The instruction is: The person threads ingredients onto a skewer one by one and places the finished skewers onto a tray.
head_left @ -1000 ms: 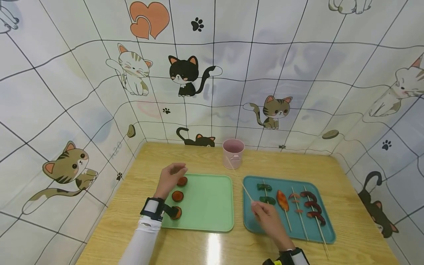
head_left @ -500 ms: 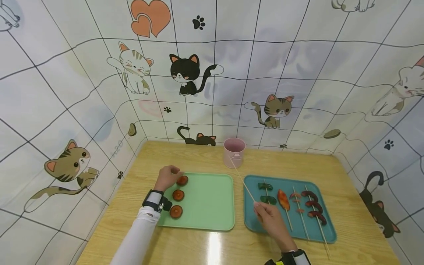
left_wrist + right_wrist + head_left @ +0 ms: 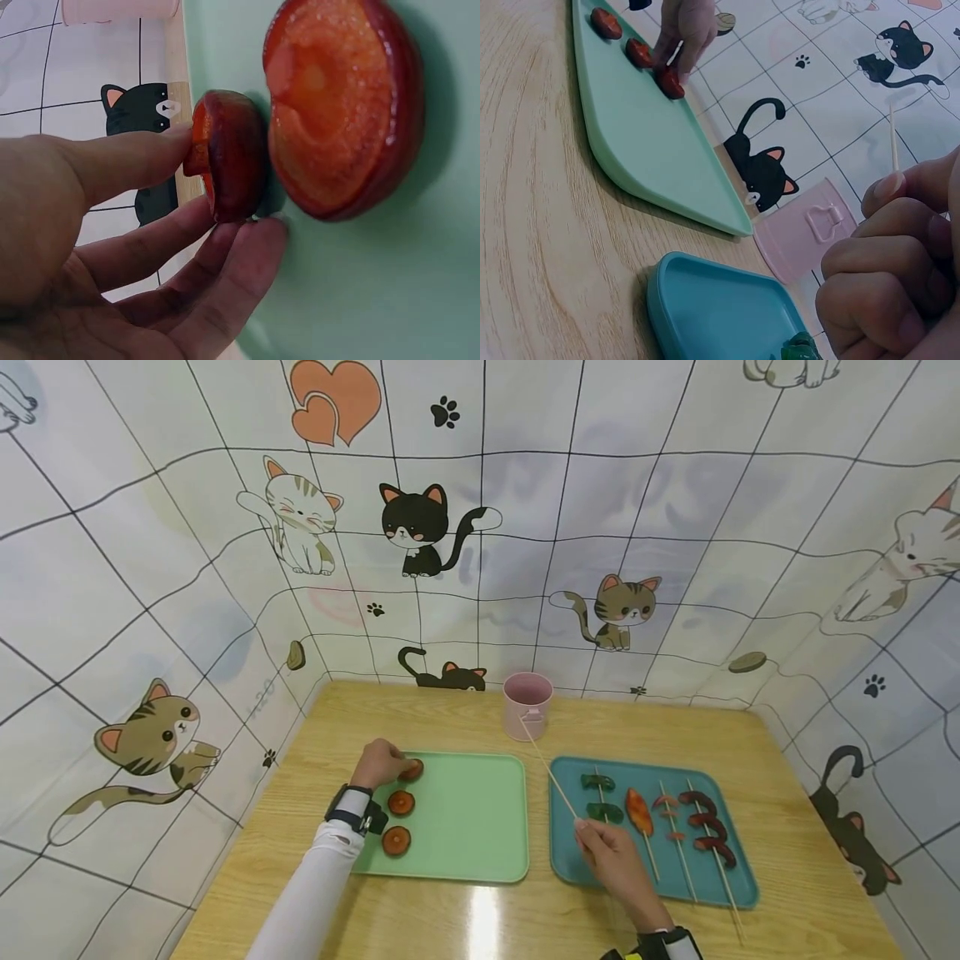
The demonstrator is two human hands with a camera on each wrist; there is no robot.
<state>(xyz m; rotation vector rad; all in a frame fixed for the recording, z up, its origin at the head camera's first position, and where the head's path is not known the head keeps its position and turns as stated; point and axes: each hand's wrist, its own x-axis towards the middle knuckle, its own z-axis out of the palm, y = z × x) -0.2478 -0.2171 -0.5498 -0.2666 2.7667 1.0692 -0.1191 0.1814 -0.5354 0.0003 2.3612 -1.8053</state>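
Note:
At the far left of the light green tray (image 3: 472, 818), my left hand (image 3: 380, 766) pinches a reddish-brown mushroom (image 3: 232, 154). The left wrist view shows the thumb on its stem side and the fingertips at its lower edge; the mushroom is tipped on its side. Another mushroom (image 3: 401, 802) and a third mushroom (image 3: 396, 841) lie stem up in a column on the tray. My right hand (image 3: 611, 857) holds a thin wooden skewer (image 3: 551, 774) between thumb and index finger, above the blue tray (image 3: 573, 852). The skewer slants up and left, its tip in front of the pink bucket.
A pink bucket (image 3: 527, 714) stands behind the trays near the wall. On the blue tray lie a skewer with green pepper pieces (image 3: 603, 812), an orange-red piece on a stick (image 3: 639, 812), a skewer with small pinkish pieces (image 3: 676, 837) and one with dark red curved pieces (image 3: 705, 820).
My left hand has come down onto the far mushroom and now pinches it. The skewer in my right hand has stayed nearly where it was.

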